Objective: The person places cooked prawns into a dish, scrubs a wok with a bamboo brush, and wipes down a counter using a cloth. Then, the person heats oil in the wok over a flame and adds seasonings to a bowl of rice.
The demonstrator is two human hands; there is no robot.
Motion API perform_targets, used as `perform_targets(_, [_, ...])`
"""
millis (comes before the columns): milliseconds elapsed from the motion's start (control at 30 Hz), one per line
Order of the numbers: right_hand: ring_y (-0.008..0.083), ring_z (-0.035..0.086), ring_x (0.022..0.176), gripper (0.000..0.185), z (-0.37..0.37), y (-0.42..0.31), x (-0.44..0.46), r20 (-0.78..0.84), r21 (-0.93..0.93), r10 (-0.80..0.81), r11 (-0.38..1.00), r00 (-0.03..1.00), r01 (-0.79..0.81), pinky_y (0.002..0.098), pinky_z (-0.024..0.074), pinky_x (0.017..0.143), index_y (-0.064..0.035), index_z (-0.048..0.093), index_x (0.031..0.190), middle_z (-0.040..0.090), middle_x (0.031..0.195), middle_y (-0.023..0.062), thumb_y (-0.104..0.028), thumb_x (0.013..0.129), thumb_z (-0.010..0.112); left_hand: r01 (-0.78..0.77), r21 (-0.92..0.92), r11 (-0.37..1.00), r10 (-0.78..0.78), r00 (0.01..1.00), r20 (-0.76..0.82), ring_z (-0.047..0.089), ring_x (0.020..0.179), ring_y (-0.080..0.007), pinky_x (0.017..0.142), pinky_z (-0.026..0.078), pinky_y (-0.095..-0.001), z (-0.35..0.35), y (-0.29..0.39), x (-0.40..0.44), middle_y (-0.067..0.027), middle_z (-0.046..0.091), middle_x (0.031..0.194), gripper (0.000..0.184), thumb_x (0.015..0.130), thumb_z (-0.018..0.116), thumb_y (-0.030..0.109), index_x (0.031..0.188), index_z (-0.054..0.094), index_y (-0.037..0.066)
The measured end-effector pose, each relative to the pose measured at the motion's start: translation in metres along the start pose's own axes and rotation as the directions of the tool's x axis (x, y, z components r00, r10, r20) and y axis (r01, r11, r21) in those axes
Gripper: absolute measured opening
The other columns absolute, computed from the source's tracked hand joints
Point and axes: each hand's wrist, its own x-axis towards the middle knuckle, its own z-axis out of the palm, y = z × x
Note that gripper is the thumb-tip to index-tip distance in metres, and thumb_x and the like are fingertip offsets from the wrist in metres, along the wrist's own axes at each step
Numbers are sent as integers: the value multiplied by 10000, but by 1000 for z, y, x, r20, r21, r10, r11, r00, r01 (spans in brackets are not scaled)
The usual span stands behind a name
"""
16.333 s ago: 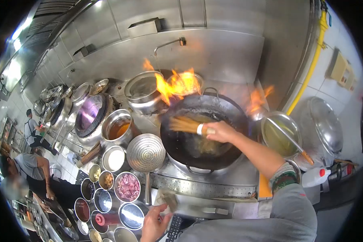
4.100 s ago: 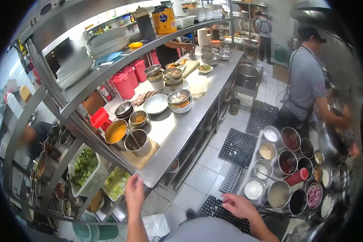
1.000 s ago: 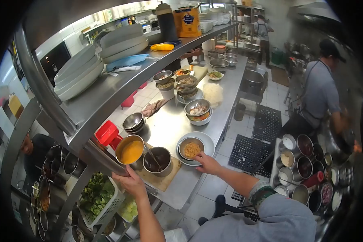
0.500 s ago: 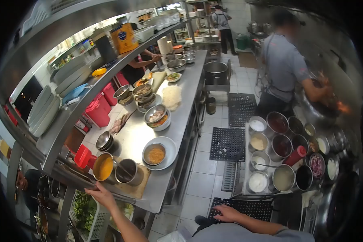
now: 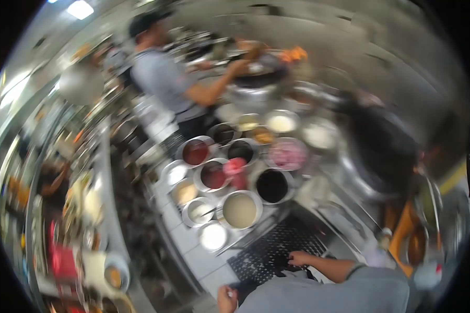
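My left hand is low in the view at the front of my body, its fingers curled and slightly blurred, with nothing visible in them. To its right and a little higher, my right hand hangs over the black perforated floor mat, fingers loosely bent and apart, holding nothing I can see. Both hands are away from the containers. Ahead stand several metal pots: one with pale liquid, one with dark sauce, and one with chopped pink-purple pieces. A red squeeze bottle rises among them.
A co-worker works at a wok with flames behind it. A large dark wok sits at right. A steel counter runs along the left, blurred. White floor tiles show below the pots.
My view has swung right, from the steel counter to the sauce pots and stove. My left hand has left the counter's edge and come in near my body, its fingers now curled.
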Motion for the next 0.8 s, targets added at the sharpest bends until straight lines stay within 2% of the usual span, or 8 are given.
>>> perform_targets(67, [300, 687, 924, 356, 9, 43, -1, -103, 57, 56, 997, 993, -50, 421, 538, 805, -83, 707, 1013, 719, 961, 132, -374, 822, 634, 65, -243, 968, -8, 974, 228, 667, 781, -229, 691, 545, -353, 55, -67, -1, -141, 685, 923, 237, 765, 776, 68, 805, 543, 46])
perform_targets(167, [279, 712, 783, 325, 11, 84, -14, -115, 181, 236, 960, 965, -213, 399, 570, 675, -59, 731, 896, 719, 843, 146, -345, 839, 587, 154, -217, 964, -57, 916, 396, 689, 750, -222, 644, 546, -360, 82, -115, 10, -151, 706, 875, 253, 785, 782, 131, 805, 548, 36])
perform_targets(300, [225, 693, 558, 372, 43, 142, -42, -141, 360, 412, 869, 900, -341, 350, 563, 481, -30, 717, 748, 699, 710, 140, -339, 860, 542, 223, 266, 938, -339, 748, 571, 702, 797, -243, 656, 533, -379, 53, -127, 30, -184, 715, 889, 258, 850, 697, 268, 797, 615, 29])
perform_targets(433, [206, 691, 568, 392, 70, 125, -93, -100, 488, 548, 755, 831, -439, 353, 567, 497, -31, 692, 699, 691, 664, 100, -340, 877, 529, -311, 317, 896, -45, 647, 761, 689, 793, -284, 653, 532, -412, 50, -227, 53, -177, 700, 893, 211, 886, 618, 257, 937, 631, 53])
perform_targets(600, [212, 688, 573, 379, 129, 95, -128, 87, 495, 580, 680, 810, -541, 360, 574, 526, -15, 704, 760, 686, 661, 103, -319, 896, 525, -817, 205, 539, 213, 367, 905, 672, 788, -336, 650, 530, -454, 52, -289, 76, -167, 681, 899, 275, 932, 518, 243, 1112, 650, 83])
perform_targets(633, [210, 688, 576, 368, 143, 93, -128, 72, 479, 561, 706, 825, -522, 358, 573, 528, -18, 706, 766, 685, 659, 102, -317, 889, 530, -782, 34, 622, 377, 337, 862, 661, 758, -346, 637, 531, -465, 53, -291, 73, -170, 651, 788, 224, 943, 492, 189, 1080, 648, 103])
perform_targets(733, [203, 685, 585, 339, 172, 92, -120, 16, 415, 525, 771, 851, -484, 355, 570, 535, -31, 709, 790, 683, 656, 96, -317, 873, 546, -760, 154, 631, 252, 389, 886, 660, 704, -293, 614, 529, -420, 71, -267, 69, -152, 662, 767, 200, 942, 529, 199, 1030, 639, 57])
perform_targets(800, [194, 680, 587, 324, 153, 67, -123, -15, 339, 526, 803, 851, -490, 354, 568, 538, -45, 710, 812, 684, 660, 88, -325, 869, 559, -152, 188, 970, -71, 567, 821, 652, 681, -252, 600, 526, -382, 76, -241, 65, -134, 669, 779, 225, 927, 565, 202, 1014, 623, 4])
